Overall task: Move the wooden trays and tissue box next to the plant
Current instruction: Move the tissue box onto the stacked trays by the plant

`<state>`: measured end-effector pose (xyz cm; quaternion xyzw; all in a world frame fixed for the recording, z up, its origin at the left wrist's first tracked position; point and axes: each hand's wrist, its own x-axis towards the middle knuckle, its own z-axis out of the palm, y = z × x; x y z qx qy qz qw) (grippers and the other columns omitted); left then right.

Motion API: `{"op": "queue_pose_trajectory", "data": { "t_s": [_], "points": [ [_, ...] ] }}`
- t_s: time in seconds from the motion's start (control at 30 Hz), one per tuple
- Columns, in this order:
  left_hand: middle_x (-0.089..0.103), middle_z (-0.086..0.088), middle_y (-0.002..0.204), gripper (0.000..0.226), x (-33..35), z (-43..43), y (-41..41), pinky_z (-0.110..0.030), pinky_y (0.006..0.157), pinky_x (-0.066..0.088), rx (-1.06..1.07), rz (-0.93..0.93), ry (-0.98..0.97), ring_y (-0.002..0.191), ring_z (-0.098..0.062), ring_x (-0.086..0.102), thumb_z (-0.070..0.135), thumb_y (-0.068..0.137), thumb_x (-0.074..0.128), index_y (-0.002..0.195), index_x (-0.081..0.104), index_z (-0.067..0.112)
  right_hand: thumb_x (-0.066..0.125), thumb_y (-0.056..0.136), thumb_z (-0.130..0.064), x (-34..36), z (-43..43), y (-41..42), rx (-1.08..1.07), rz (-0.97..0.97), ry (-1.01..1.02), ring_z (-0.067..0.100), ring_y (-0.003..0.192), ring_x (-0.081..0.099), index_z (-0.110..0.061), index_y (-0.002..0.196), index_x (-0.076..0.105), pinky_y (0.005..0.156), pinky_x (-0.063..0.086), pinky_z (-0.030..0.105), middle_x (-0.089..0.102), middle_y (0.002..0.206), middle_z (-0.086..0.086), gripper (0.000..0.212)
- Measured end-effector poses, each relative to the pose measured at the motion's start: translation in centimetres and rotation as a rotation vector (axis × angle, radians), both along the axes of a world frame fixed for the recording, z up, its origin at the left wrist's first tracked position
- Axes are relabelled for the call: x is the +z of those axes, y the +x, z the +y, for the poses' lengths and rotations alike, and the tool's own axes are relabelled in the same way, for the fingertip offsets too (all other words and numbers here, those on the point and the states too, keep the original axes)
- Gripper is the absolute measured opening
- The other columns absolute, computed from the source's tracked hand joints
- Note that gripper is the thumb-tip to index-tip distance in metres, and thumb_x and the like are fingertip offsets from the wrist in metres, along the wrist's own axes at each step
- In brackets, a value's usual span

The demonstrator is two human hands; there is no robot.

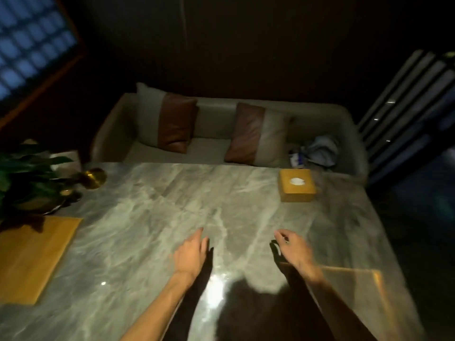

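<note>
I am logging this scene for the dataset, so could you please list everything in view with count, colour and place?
Grey-white marble table: one, centre.
Flat yellow wooden tray: one, table's left edge, by the plant.
Second wooden tray: one, blurred, near right, under the right forearm.
Yellow wooden tissue box: one, far right of table.
Green leafy plant: one, far left.
Round brass object: one, beside plant.
Beige sofa: one, behind table.
Brown-and-cream cushions: two, on sofa.
Pale cloth bundle: one, sofa's right end.
Left hand: empty, open, above the table.
Right hand: empty, fingers curled.

The single head-worn wide-angle view looks forward and down from the near edge of the desk (152,205), close above both forearms, tilted so the desk slants, facing across its marble top to the sofa (221,134) and dark wall behind it.
</note>
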<state>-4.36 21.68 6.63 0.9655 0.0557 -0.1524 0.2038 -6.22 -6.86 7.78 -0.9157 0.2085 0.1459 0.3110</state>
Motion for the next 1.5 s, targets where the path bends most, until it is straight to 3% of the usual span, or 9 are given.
{"op": "queue_pose_trajectory", "data": {
  "t_s": [0.17, 0.3, 0.37, 0.53, 0.8, 0.9, 1.03, 1.3, 1.5],
  "points": [
    [0.066, -0.009, 0.127, 0.039, 0.5, -8.5, -1.1, -0.043, 0.093, 0.05, -0.103, 0.035, 0.014, 0.115, -0.033, 0.063, 0.039, 0.101, 0.039, 0.134, 0.052, 0.023, 0.051, 0.1, -0.037, 1.9, -10.0, -5.7, -0.142, 0.006, -0.04, 0.034, 0.119, 0.061, -0.022, 0.123, 0.068, 0.102, 0.047, 0.041, 0.069, 0.125, 0.01, 0.032],
    [0.064, -0.006, 0.124, 0.036, 0.6, -12.5, -1.1, -0.042, 0.093, 0.051, -0.227, 0.075, 0.075, 0.111, -0.029, 0.064, 0.039, 0.101, 0.036, 0.122, 0.059, 0.021, 0.076, 0.085, -0.015, 1.5, -13.7, -10.6, -0.21, -0.154, -0.164, 0.034, 0.082, 0.075, -0.007, 0.1, 0.079, 0.073, 0.062, 0.045, 0.078, 0.094, 0.015, 0.017],
    [0.063, -0.005, 0.126, 0.039, 0.3, -13.5, -0.8, -0.043, 0.097, 0.049, -0.272, 0.11, 0.112, 0.115, -0.028, 0.061, 0.041, 0.101, 0.035, 0.124, 0.059, 0.021, 0.074, 0.086, -0.012, 1.1, -14.8, -11.4, -0.241, -0.123, -0.073, 0.032, 0.087, 0.073, -0.003, 0.096, 0.078, 0.079, 0.06, 0.044, 0.077, 0.097, 0.016, 0.014],
    [0.062, -0.006, 0.129, 0.042, -0.2, -14.9, 0.5, -0.044, 0.101, 0.046, -0.317, 0.163, 0.161, 0.119, -0.029, 0.058, 0.043, 0.1, 0.033, 0.125, 0.059, 0.02, 0.049, 0.096, -0.042, -0.2, -18.0, -11.0, -0.209, 0.07, 0.035, 0.031, 0.121, 0.06, -0.011, 0.124, 0.065, 0.106, 0.048, 0.044, 0.065, 0.126, 0.011, 0.044],
    [0.064, -0.007, 0.123, 0.042, -1.1, -17.2, 3.4, -0.045, 0.099, 0.046, -0.311, 0.214, 0.177, 0.115, -0.03, 0.061, 0.044, 0.1, 0.032, 0.12, 0.061, 0.019, 0.053, 0.097, -0.038, -2.6, -18.7, -8.1, -0.313, -0.056, -0.109, 0.031, 0.097, 0.069, -0.008, 0.101, 0.075, 0.092, 0.05, 0.04, 0.075, 0.1, 0.015, 0.037],
    [0.068, -0.01, 0.116, 0.046, -1.8, -19.0, 5.8, -0.045, 0.098, 0.048, -0.232, 0.294, 0.077, 0.108, -0.031, 0.064, 0.047, 0.1, 0.031, 0.113, 0.062, 0.016, 0.043, 0.1, -0.043, -2.5, -19.7, -4.6, -0.203, 0.05, -0.063, 0.024, 0.109, 0.066, -0.011, 0.12, 0.068, 0.098, 0.046, 0.03, 0.071, 0.118, 0.009, 0.045],
    [0.069, -0.02, 0.115, 0.045, -2.4, -23.4, 11.2, -0.046, 0.099, 0.048, -0.076, 0.301, -0.087, 0.11, -0.036, 0.063, 0.041, 0.102, 0.033, 0.11, 0.062, 0.008, 0.04, 0.102, -0.035, -2.6, -20.6, 2.9, -0.265, 0.084, 0.204, 0.029, 0.13, 0.053, -0.012, 0.143, 0.045, 0.107, 0.041, 0.038, 0.055, 0.142, 0.013, 0.047],
    [0.066, -0.023, 0.118, 0.05, -4.0, -30.9, 19.3, -0.045, 0.094, 0.05, -0.025, 0.288, -0.122, 0.108, -0.039, 0.062, 0.042, 0.102, 0.031, 0.114, 0.059, 0.003, 0.038, 0.1, -0.043, -5.2, -20.5, 14.8, -0.139, -0.095, -0.021, 0.034, 0.093, 0.068, -0.004, 0.102, 0.068, 0.083, 0.05, 0.039, 0.071, 0.096, 0.018, 0.049],
    [0.062, -0.024, 0.129, 0.048, -5.7, -33.1, 22.2, -0.047, 0.104, 0.047, 0.129, 0.399, -0.505, 0.118, -0.039, 0.059, 0.035, 0.1, 0.048, 0.129, 0.053, -0.002, 0.041, 0.097, -0.049, -7.6, -20.3, 18.9, -0.079, -0.069, 0.305, 0.032, 0.102, 0.066, -0.009, 0.124, 0.059, 0.095, 0.052, 0.047, 0.068, 0.112, 0.017, 0.052]
  ]
}}
